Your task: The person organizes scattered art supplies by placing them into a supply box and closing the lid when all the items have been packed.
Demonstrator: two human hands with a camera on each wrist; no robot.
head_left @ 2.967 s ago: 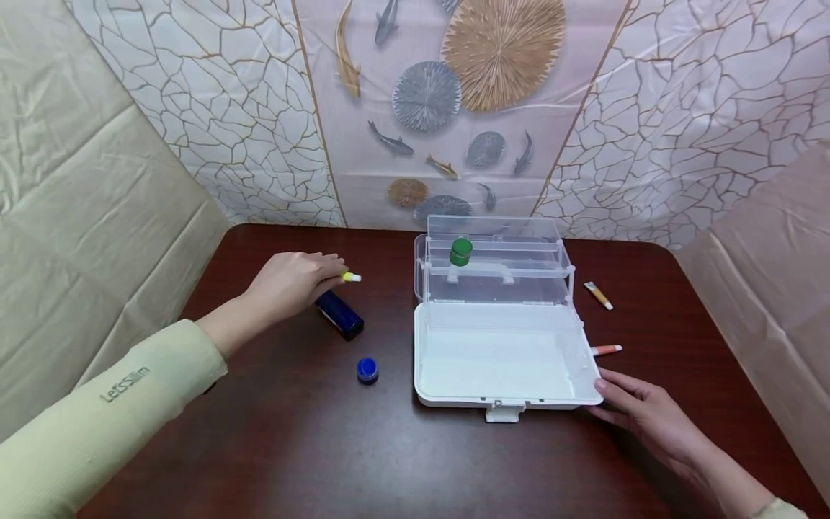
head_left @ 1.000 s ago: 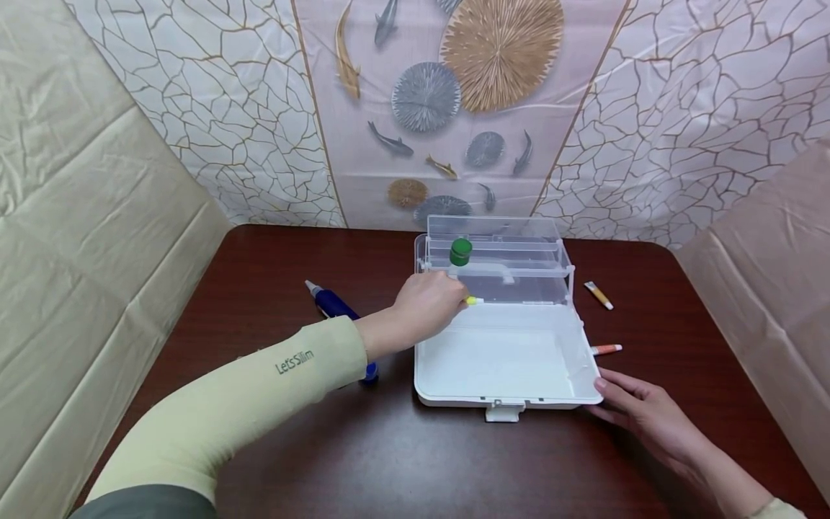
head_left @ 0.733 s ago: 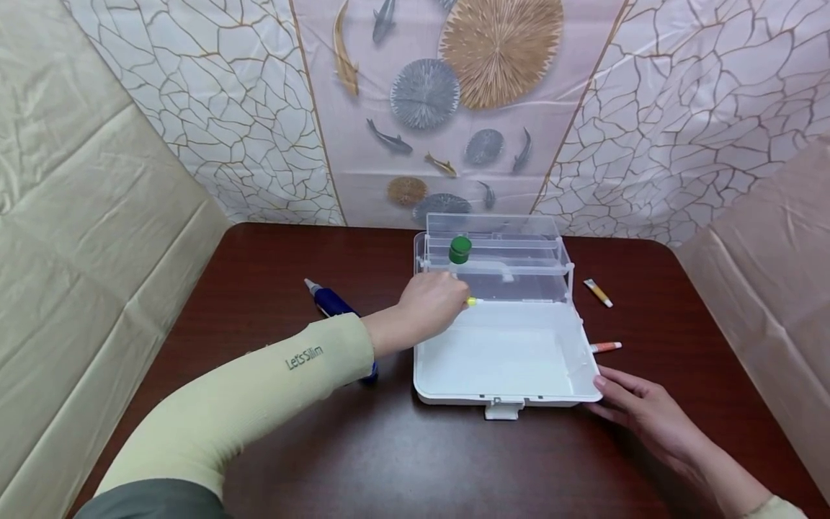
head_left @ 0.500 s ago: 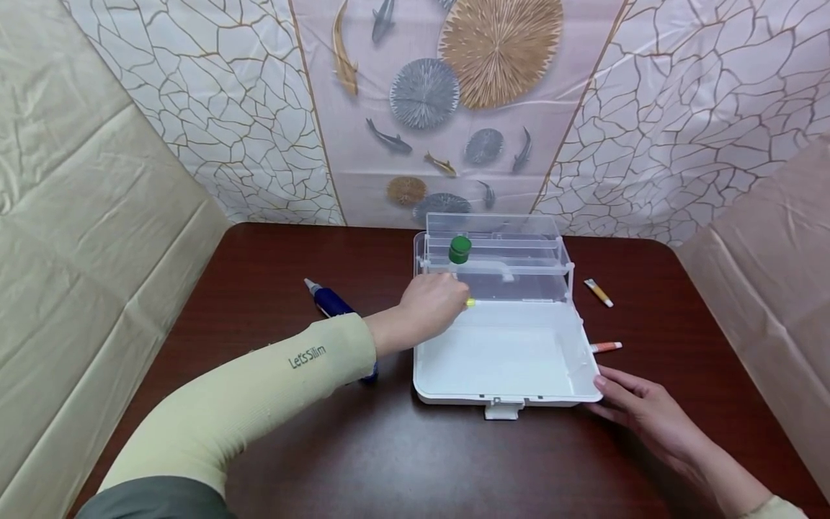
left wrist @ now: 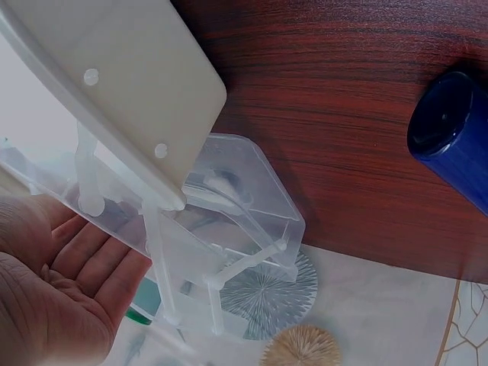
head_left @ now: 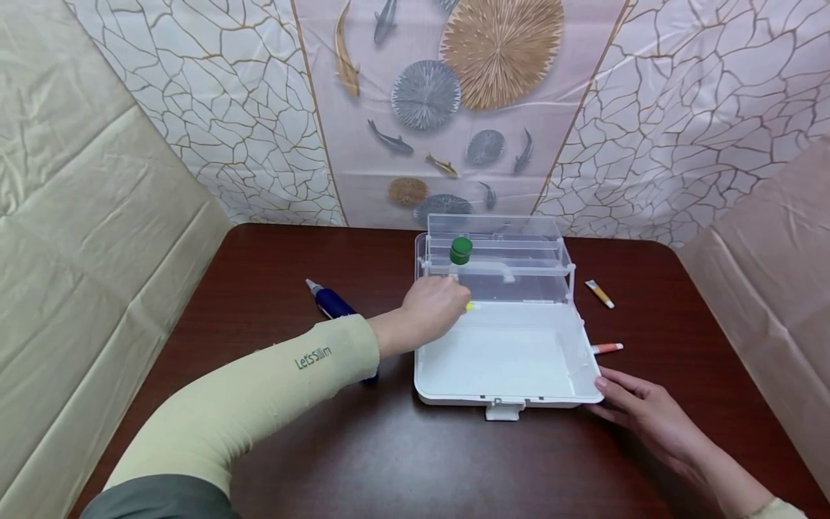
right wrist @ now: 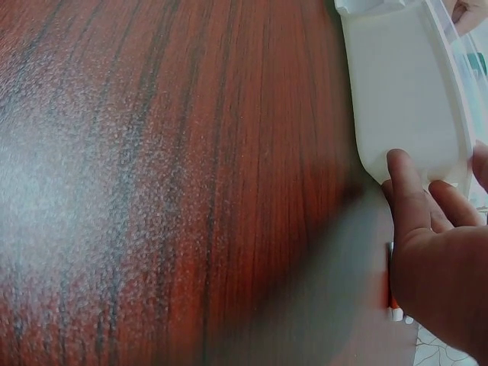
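My left hand (head_left: 433,308) is over the left rear of the open white storage box (head_left: 499,364), pinching a small yellow tube (head_left: 470,306). Only a bit of the tube shows past the fingers. In the left wrist view, the left hand (left wrist: 65,278) has its palm showing beside the clear hinged trays (left wrist: 179,252); the tube is hidden there. My right hand (head_left: 648,414) grips the box's front right corner, thumb at the rim and other fingers lower on the outside. A green-lidded jar (head_left: 461,250) sits in the raised clear tray.
Left of the box lies a thick blue pen-shaped thing (head_left: 333,303) with a grey tip. A blue jar (head_left: 372,377) is mostly behind my left forearm. On the right lie a yellow-orange tube (head_left: 599,294) and an orange-red tube (head_left: 607,348). Patterned cloth stands behind the table.
From the blue pen-shaped thing, my left hand has carried the yellow tube right to the box. Its white cap has since dropped from sight. My right hand stays at the corner.
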